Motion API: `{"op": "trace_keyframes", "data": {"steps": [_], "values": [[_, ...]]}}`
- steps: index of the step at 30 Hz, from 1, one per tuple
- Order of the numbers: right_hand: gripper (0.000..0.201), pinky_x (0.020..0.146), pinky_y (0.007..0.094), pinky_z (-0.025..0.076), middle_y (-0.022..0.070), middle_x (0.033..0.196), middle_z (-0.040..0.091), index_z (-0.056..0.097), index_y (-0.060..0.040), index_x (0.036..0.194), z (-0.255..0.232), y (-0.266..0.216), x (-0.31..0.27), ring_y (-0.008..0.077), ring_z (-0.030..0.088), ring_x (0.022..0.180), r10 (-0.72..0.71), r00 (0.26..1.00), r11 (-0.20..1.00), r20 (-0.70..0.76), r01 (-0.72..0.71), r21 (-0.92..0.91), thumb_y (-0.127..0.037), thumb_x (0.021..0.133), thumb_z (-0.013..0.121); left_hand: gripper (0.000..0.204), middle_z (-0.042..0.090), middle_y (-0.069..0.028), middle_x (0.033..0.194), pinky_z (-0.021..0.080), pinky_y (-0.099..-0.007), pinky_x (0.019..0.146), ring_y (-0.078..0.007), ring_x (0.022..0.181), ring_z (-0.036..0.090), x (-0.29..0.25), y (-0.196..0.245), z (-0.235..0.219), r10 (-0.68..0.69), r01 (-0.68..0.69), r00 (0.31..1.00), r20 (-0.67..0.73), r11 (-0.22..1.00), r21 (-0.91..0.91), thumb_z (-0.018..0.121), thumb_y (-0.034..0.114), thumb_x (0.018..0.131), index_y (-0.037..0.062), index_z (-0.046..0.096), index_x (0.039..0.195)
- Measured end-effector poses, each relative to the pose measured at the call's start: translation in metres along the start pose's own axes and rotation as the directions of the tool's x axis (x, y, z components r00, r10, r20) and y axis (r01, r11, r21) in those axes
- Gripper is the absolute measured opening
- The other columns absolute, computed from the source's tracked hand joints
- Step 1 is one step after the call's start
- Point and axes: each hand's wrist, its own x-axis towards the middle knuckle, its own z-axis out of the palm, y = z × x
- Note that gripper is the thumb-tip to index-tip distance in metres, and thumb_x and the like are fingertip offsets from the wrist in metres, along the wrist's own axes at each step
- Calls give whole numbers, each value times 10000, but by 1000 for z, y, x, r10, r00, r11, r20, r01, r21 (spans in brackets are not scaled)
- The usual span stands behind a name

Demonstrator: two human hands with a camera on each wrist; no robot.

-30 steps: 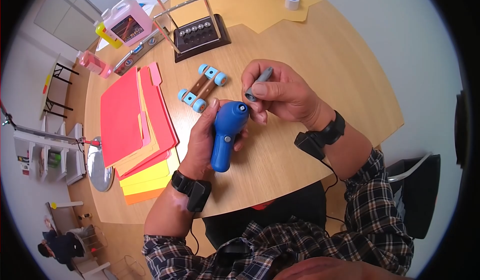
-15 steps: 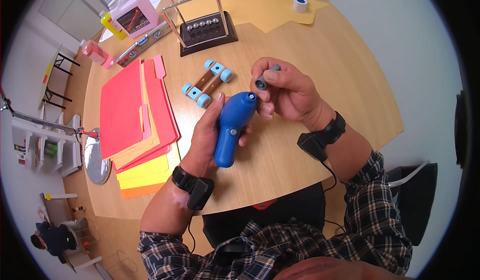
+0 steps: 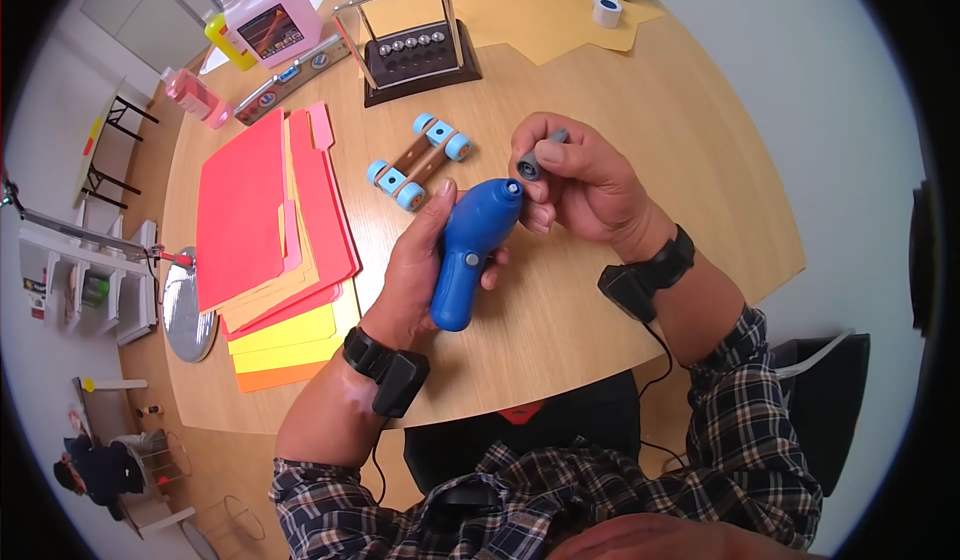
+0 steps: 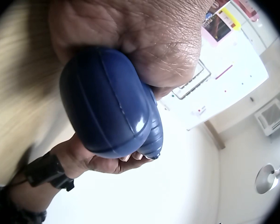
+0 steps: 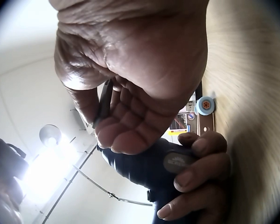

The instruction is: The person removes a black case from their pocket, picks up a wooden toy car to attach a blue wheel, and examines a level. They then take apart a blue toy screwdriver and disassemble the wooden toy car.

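My left hand (image 3: 408, 272) grips the handle of a blue toy power drill (image 3: 463, 265), its nose tilted up towards the right hand. A small light-coloured shaft shows in the nose's opening, and a grey button sits on the body. My right hand (image 3: 592, 188) pinches a grey drill-bit piece (image 3: 529, 167) between thumb and index finger, its hollow end near the drill's nose but apart from it. The left wrist view shows the rounded butt of the handle (image 4: 105, 102). Seen from the right wrist, the grey piece (image 5: 104, 101) lies mostly behind the fingers.
A toy car (image 3: 438, 133) with light blue wheels stands just beyond the drill. Coloured folders (image 3: 245, 225) lie to the left. Further back are a Newton's cradle (image 3: 420, 80), a spirit level (image 3: 290, 80), bottles including a pink jug (image 3: 275, 20), and a white tape roll (image 3: 606, 10).
The right hand has turned the grey piece so its hollow end shows more. Both hands have shifted slightly away from the body, the drill still in the left. The head view has moved a little.
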Motion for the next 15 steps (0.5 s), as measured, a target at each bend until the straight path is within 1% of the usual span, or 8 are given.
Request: {"op": "trace_keyframes", "data": {"steps": [5, 7, 8, 10, 11, 13, 14, 15], "values": [[219, 628, 335, 574, 71, 846, 695, 671, -32, 1122, 4, -2, 0, 188, 676, 671, 10, 1000, 1000, -20, -10, -18, -250, 1100, 674, 579, 700, -159, 1015, 595, -318, 581, -213, 793, 711, -2, 4, 0, -16, 16, 1000, -3, 1000, -11, 503, 550, 1145, 10, 608, 1328], [224, 623, 327, 565, 66, 836, 689, 676, -36, 1110, 3, -1, 1, 177, 666, 668, 19, 999, 999, -37, -21, -30, -260, 1101, 676, 464, 717, -121, 1004, 601, -303, 657, -181, 822, 710, -10, 12, 4, 13, -12, 1000, -8, 994, 105, 586, 461, 1131, 25, 652, 1274], [240, 612, 312, 550, 64, 829, 685, 681, -38, 1092, 0, 2, 3, 166, 658, 667, -3, 997, 997, -71, -2, -76, -277, 1100, 683, 464, 717, -121, 1004, 601, -303, 657, -181, 822, 710, -12, 13, 6, 15, -14, 1000, -12, 995, 103, 586, 461, 1131, 25, 652, 1274], [256, 602, 297, 535, 61, 822, 680, 687, -40, 1075, -1, 5, 5, 154, 649, 667, -22, 995, 993, -99, 10, -117, -295, 1100, 690, 314, 727, -61, 984, 579, -273, 749, -129, 863, 700, -14, 16, 9, 148, -116, 987, -61, 922, 370, 723, 326, 1075, 47, 698, 1216], [275, 587, 282, 520, 54, 813, 677, 690, -43, 1060, 0, 6, 6, 145, 633, 648, -6, 991, 989, -135, -14, -147, -315, 1098, 697, 314, 727, -61, 984, 579, -273, 749, -129, 863, 700, -16, 17, 12, 150, -115, 986, -68, 922, 369, 723, 326, 1075, 47, 698, 1216], [294, 573, 266, 505, 48, 803, 674, 694, -46, 1045, 3, 8, 7, 136, 617, 629, 13, 985, 984, -169, -43, -174, -335, 1096, 704, 278, 720, -10, 955, 548, -259, 807, -87, 899, 679, -16, 17, 15, 336, -257, 941, -48, 797, 547, 837, 223, 998, 64, 722, 1195], [315, 561, 250, 492, 29, 778, 665, 698, -54, 1027, 6, 8, 7, 118, 597, 611, 31, 976, 967, -218, -84, -239, -361, 1095, 706, 319, 707, -6, 939, 541, -257, 773, -74, 873, 665, -15, 16, 14, 378, -266, 923, -69, 759, 595, 872, 196, 966, 68, 720, 1215], [336, 549, 234, 479, 10, 753, 657, 702, -63, 1009, 8, 9, 7, 100, 578, 592, 45, 963, 945, -267, -127, -301, -387, 1095, 708, 319, 707, -6, 939, 541, -257, 773, -74, 873, 665, -16, 17, 16, 378, -265, 923, -73, 760, 594, 872, 196, 966, 68, 720, 1215]]}}
